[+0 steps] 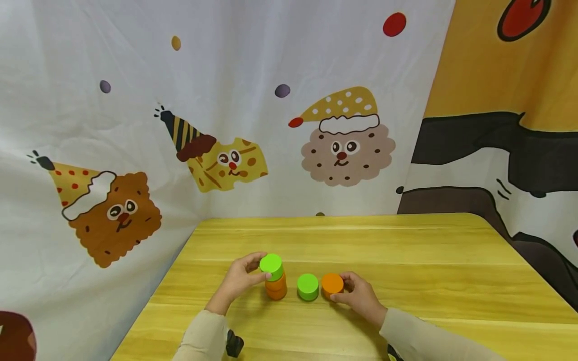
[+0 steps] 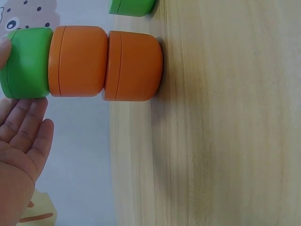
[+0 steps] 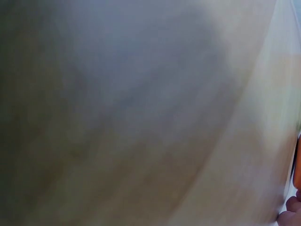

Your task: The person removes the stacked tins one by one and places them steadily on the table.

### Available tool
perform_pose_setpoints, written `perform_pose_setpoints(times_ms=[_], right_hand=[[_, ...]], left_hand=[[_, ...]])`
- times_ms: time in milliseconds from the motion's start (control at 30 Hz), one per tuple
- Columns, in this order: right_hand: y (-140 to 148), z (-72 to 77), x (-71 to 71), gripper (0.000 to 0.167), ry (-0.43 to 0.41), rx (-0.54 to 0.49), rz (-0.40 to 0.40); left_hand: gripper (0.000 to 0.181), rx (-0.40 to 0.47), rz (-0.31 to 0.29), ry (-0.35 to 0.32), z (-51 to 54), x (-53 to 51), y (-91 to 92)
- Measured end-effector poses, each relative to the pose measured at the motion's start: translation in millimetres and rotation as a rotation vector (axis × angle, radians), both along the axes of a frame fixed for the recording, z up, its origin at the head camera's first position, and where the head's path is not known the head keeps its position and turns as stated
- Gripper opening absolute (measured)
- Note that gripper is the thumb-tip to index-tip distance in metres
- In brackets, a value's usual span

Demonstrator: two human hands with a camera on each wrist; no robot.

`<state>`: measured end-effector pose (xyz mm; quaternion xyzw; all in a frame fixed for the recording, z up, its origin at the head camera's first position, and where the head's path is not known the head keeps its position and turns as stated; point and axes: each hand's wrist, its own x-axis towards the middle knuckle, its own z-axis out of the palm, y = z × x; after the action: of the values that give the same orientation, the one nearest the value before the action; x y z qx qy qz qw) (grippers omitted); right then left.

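A stack stands on the table, two orange round pieces (image 1: 276, 289) (image 2: 79, 61) with a green round piece (image 1: 271, 266) (image 2: 29, 62) on top. My left hand (image 1: 244, 277) (image 2: 22, 146) grips the green top piece between thumb and fingers. Right of the stack, a second green piece (image 1: 308, 287) (image 2: 132, 6) sits on the table, touched by neither hand. Beside it, my right hand (image 1: 362, 299) (image 3: 290, 213) holds another orange piece (image 1: 332, 285) (image 3: 297, 165) by its side, thumb in front and fingers behind. The right wrist view is mostly blurred, with hand and piece at its edge.
The wooden table (image 1: 343, 240) reaches back to a white curtain (image 1: 244, 60) with cartoon food figures. A dark object (image 1: 234, 344) shows beside the left sleeve (image 1: 204, 335). At the right hangs an orange, black and white patterned cloth (image 1: 496, 90).
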<state>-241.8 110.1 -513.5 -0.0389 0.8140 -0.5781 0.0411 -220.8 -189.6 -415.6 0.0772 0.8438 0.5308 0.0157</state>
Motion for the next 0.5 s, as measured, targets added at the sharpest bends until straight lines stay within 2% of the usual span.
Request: perform_pose_setpoints(times_ms=[233, 500], right_hand=[[0.6, 0.4, 0.3, 0.049, -0.009, 0.054, -0.012], [1.0, 2.8, 0.8, 0.048, -0.020, 0.063, -0.003]], left_hand=[[0.054, -0.007, -0.023, 0.010, 2.7, 0.9, 0.4], [0.054, -0.023, -0.015, 0.014, 2.2, 1.0, 0.2]])
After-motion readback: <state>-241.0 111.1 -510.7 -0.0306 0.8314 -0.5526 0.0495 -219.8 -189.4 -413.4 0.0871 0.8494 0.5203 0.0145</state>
